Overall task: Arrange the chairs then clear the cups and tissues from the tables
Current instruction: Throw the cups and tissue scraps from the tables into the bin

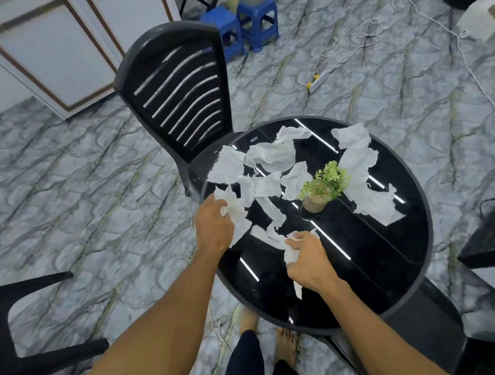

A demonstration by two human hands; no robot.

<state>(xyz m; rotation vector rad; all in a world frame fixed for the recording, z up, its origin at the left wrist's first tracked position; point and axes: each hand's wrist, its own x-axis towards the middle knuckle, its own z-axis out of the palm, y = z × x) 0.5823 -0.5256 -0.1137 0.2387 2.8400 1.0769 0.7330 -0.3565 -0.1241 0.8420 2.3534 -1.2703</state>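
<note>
Both our hands are clearing tissues: the left hand clutches one crumpled white paper tissue at the edge of the round black table; the right hand grips another wad; next we should gather the loose sheets (minding the small green potted plant).

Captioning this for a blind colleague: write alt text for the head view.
The left hand and right hand each hold crumpled white tissues on a round black table, where more tissues lie scattered around a potted plant. A black chair stands beside it.
</note>
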